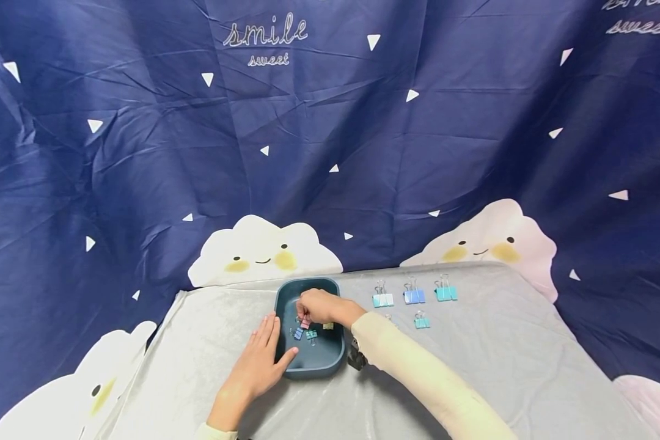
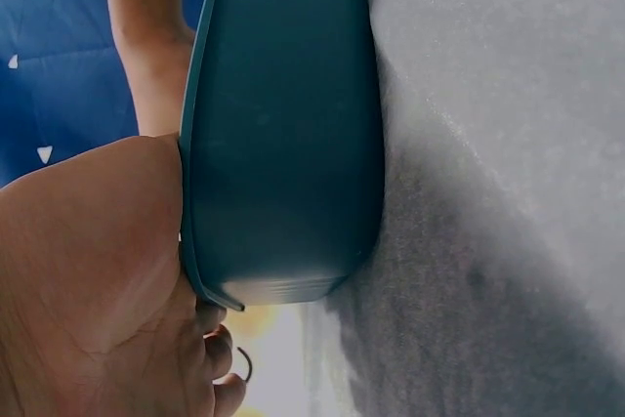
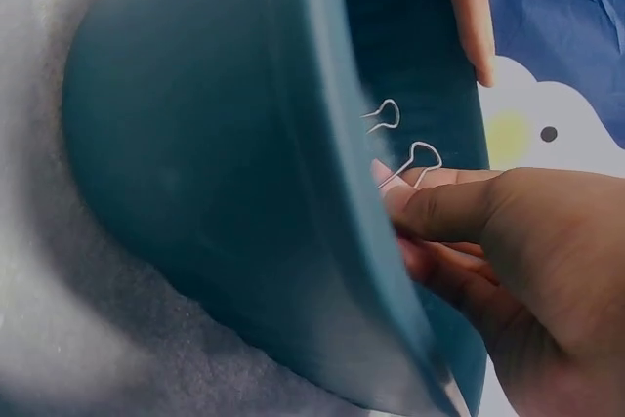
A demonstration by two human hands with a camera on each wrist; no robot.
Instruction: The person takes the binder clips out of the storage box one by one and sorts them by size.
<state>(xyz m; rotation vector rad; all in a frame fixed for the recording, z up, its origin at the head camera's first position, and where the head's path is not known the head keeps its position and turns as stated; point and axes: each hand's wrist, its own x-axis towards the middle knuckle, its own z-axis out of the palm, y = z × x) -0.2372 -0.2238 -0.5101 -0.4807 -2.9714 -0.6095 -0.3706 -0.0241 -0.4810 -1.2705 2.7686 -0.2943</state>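
A dark teal plastic bin [image 1: 308, 371] stands on the grey cloth. My left hand [image 1: 261, 360] lies along its left rim with fingers straight and thumb out over the near left corner. Reaching inside, my right hand [image 1: 321, 305] pinches a small pink binder clip [image 1: 305, 323] between thumb and fingers; a wire handle [image 3: 425, 153] sticks up beside the fingertips in the right wrist view. On the bin floor close by lie a blue binder clip [image 1: 298, 333] and a green one [image 1: 311, 334]. A yellow binder clip [image 1: 328, 326] shows under the right wrist.
Right of the bin, a row holds a white-and-teal binder clip [image 1: 383, 299], a blue clip [image 1: 415, 296] and a teal clip [image 1: 446, 293]. In front is a smaller teal clip [image 1: 422, 322]; another beside it is mostly hidden by the right sleeve [image 1: 418, 373]. A navy curtain [image 1: 308, 122] hangs behind.
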